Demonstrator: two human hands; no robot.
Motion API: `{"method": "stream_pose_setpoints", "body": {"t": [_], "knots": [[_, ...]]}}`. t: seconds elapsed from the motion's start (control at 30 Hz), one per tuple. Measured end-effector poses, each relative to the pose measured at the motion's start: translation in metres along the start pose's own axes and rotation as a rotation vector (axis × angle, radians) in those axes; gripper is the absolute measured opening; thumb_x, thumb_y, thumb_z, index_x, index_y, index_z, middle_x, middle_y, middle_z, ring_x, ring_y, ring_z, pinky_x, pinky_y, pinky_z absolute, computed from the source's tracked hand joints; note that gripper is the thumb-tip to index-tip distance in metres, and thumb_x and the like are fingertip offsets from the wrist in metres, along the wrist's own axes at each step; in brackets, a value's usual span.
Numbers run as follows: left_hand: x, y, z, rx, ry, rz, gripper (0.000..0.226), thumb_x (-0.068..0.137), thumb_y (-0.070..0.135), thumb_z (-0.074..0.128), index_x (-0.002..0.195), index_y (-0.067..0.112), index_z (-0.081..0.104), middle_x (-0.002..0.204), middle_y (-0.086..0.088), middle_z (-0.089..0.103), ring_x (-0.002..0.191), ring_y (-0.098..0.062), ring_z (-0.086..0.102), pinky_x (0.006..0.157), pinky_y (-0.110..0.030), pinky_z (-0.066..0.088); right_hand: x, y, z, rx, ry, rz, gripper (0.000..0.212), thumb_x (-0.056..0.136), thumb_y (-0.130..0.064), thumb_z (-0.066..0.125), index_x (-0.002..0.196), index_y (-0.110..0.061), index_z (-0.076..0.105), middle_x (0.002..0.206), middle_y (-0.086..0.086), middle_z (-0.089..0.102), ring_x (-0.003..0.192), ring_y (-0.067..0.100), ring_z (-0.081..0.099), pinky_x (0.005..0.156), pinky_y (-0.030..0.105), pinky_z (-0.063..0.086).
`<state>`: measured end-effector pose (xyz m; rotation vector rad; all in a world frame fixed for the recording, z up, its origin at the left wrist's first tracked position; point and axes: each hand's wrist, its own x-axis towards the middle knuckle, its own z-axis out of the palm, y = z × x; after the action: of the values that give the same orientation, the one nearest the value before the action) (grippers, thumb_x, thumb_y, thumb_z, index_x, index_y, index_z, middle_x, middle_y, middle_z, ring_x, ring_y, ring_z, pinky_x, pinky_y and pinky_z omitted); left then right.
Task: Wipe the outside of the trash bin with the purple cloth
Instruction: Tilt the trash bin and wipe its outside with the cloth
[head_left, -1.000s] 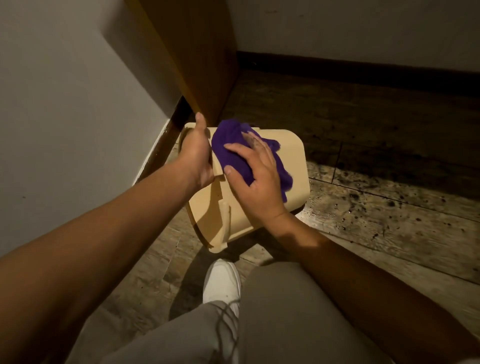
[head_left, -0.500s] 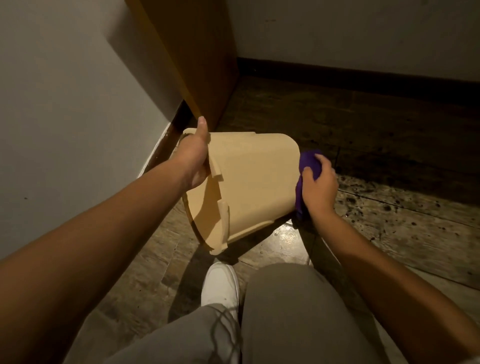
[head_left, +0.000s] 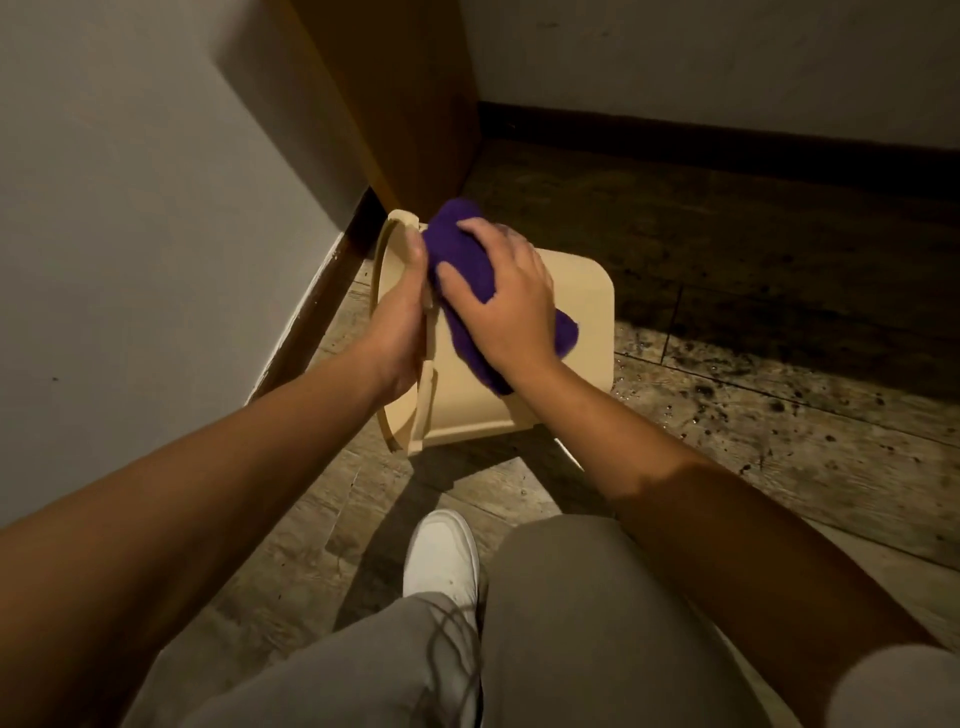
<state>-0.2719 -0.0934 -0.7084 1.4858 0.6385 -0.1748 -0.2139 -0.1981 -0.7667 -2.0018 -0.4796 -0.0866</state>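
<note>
Head cam: beige plastic bin (head_left: 571, 322), rounded-square, tipped sideways on worn plank surface (head_left: 727, 441). L hand (head_left: 397, 332) grips its rim; R hand (head_left: 509, 306) clutches bunched fuzzy purple cloth (head_left: 467, 270) against bin's smooth side.

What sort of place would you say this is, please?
Likely a room corner in a home: worn wooden floorboards, plain walls meeting a dark skirting board, and a wooden panel behind the beige trash bin.
</note>
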Motion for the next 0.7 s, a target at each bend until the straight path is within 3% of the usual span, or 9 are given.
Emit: {"method": "stream_pose_setpoints", "body": {"t": [0.13, 0.2, 0.27, 0.4, 0.53, 0.6, 0.7], "knots": [[0.002, -0.011, -0.015, 0.048, 0.034, -0.022, 0.057, 0.103, 0.064, 0.044, 0.151, 0.034, 0.047, 0.132, -0.006, 0.071, 0.114, -0.027, 0.074, 0.094, -0.049, 0.062, -0.008, 0.058, -0.009, -0.091, 0.113, 0.163, 0.048, 0.096, -0.058, 0.052, 0.138, -0.035, 0.050, 0.140, 0.003, 0.057, 0.128, 0.025, 0.053, 0.105, 0.052, 0.044], [0.003, -0.015, -0.018, 0.052, 0.063, -0.025, 0.059, 0.101, 0.066, 0.044, 0.151, 0.034, 0.047, 0.132, -0.002, 0.071, 0.113, -0.023, 0.074, 0.097, -0.050, 0.060, -0.016, 0.089, -0.021, -0.127, 0.172, 0.294, 0.050, 0.096, -0.056, 0.052, 0.140, -0.034, 0.048, 0.144, 0.005, 0.052, 0.126, 0.028, 0.054, 0.101, 0.051, 0.049], [0.003, -0.016, -0.018, 0.037, 0.063, -0.029, 0.059, 0.101, 0.066, 0.045, 0.151, 0.034, 0.047, 0.134, -0.002, 0.070, 0.116, -0.024, 0.072, 0.101, -0.051, 0.058, -0.023, 0.119, -0.035, -0.145, 0.189, 0.452, 0.053, 0.099, -0.053, 0.051, 0.145, -0.029, 0.046, 0.145, 0.009, 0.050, 0.122, 0.030, 0.057, 0.093, 0.043, 0.051], [0.006, -0.009, -0.021, 0.099, 0.050, -0.037, 0.061, 0.102, 0.065, 0.042, 0.156, 0.035, 0.038, 0.139, 0.000, 0.062, 0.121, -0.025, 0.064, 0.100, -0.048, 0.054, -0.035, 0.157, -0.061, -0.113, 0.197, 0.734, 0.051, 0.099, -0.046, 0.058, 0.143, -0.022, 0.050, 0.136, 0.013, 0.058, 0.121, 0.035, 0.058, 0.088, 0.038, 0.046], [0.011, 0.005, -0.033, 0.148, 0.107, 0.008, 0.058, 0.100, 0.057, 0.056, 0.150, 0.028, 0.045, 0.133, -0.003, 0.062, 0.113, -0.024, 0.065, 0.078, -0.037, 0.053, -0.030, 0.137, -0.076, 0.011, 0.356, 0.646, 0.048, 0.096, -0.046, 0.062, 0.138, -0.026, 0.053, 0.137, 0.004, 0.057, 0.120, 0.024, 0.057, 0.094, 0.036, 0.050], [0.012, 0.010, -0.035, 0.135, 0.019, 0.012, 0.058, 0.099, 0.048, 0.064, 0.152, 0.034, 0.045, 0.135, 0.000, 0.063, 0.116, -0.024, 0.065, 0.083, -0.040, 0.055, -0.020, 0.112, -0.075, 0.104, 0.374, 0.540, 0.048, 0.095, -0.046, 0.064, 0.137, -0.028, 0.053, 0.138, -0.001, 0.055, 0.118, 0.016, 0.055, 0.089, 0.022, 0.048], [0.003, -0.002, -0.028, 0.349, -0.001, -0.029, 0.060, 0.101, 0.049, 0.059, 0.156, 0.031, 0.042, 0.140, 0.000, 0.062, 0.118, -0.022, 0.064, 0.097, -0.048, 0.056, -0.009, 0.069, -0.066, 0.177, 0.331, 0.377, 0.049, 0.094, -0.044, 0.068, 0.137, -0.027, 0.054, 0.138, -0.001, 0.054, 0.115, 0.010, 0.053, 0.080, 0.002, 0.040]]}}
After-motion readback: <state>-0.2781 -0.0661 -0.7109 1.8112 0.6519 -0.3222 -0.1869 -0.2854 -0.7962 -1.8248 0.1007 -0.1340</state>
